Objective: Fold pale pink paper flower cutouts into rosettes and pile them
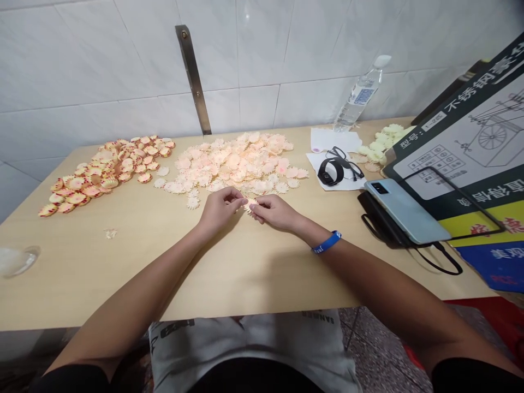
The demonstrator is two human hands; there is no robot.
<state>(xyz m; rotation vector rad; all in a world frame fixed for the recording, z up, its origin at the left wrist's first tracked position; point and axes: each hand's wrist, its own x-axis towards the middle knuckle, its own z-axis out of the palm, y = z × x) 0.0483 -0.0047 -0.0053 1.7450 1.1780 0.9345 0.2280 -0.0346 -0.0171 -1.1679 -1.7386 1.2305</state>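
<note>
My left hand (220, 208) and my right hand (275, 212) meet above the middle of the wooden table (135, 273), their fingertips pinching a small pale peach paper flower (250, 204) between them. Just beyond my fingers spreads a large heap of flat, pale peach paper flowers (233, 161). Further left lies a pile of cupped flowers with red-tinged edges (108, 172). A smaller cluster of pale yellow flowers (380, 144) sits at the far right. A blue wristband (326, 242) circles my right wrist.
A smartphone (405, 210) rests on a black case at the right, below a printed cardboard box (462, 147). Glasses and a black fitness band (331, 172) lie on white paper. A water bottle (360, 93) stands against the tiled wall. A clear dish (18, 261) sits at the left edge.
</note>
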